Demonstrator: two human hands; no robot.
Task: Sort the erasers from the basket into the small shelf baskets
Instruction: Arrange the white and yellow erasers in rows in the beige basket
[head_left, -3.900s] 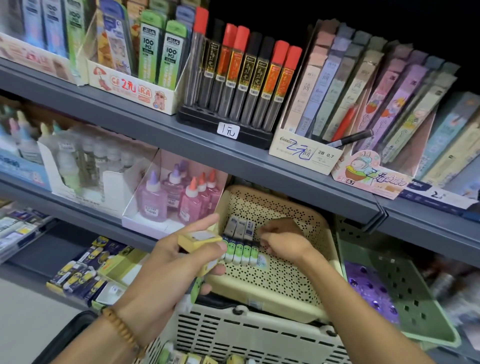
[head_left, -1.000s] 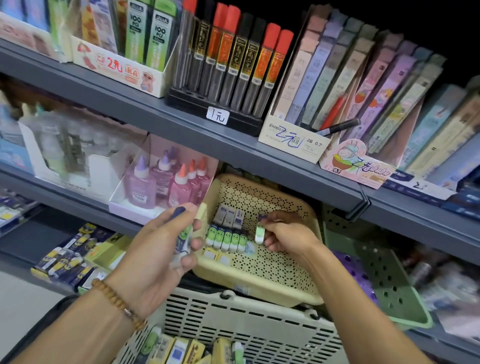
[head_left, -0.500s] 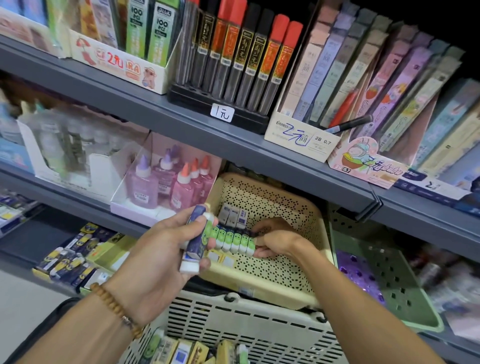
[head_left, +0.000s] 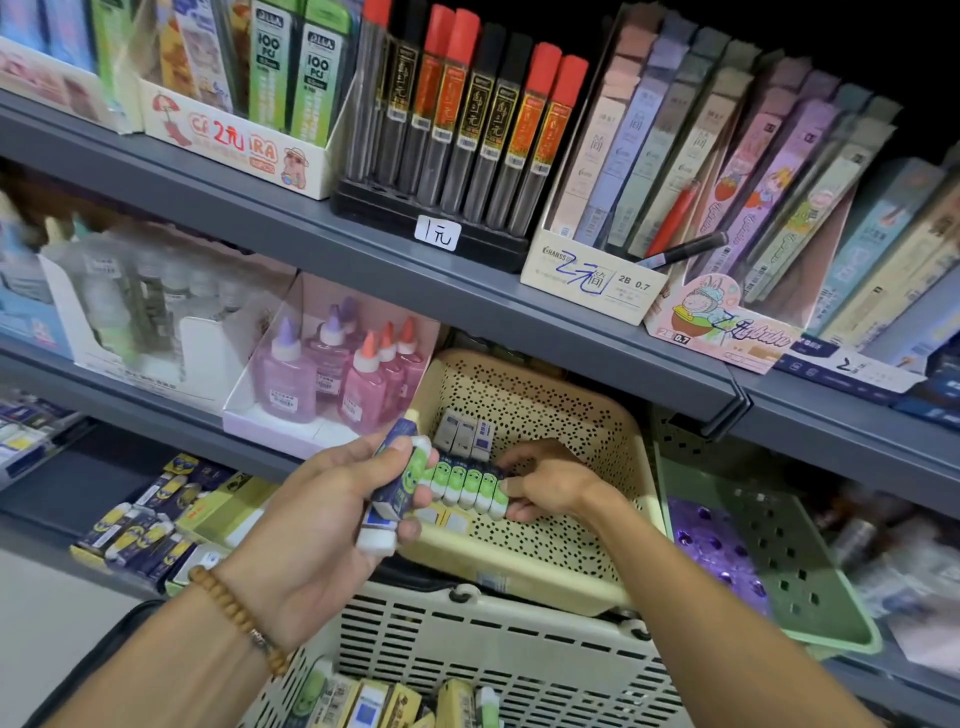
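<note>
The left hand (head_left: 332, 499) gripped light, stiff blue-sleeved erasers (head_left: 390, 493) by their sides; the right hand (head_left: 545, 480) pinched green-and-white erasers (head_left: 470, 486) at three o'clock.

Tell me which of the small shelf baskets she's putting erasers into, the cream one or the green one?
The cream basket: the right hand rests inside it against a row of green erasers. The green basket beside it holds purple items and no hand.

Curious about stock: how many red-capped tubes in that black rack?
5 red-capped tubes in the black rack: one at left end, two mid-rack, two at right end; more may hide behind.
</note>
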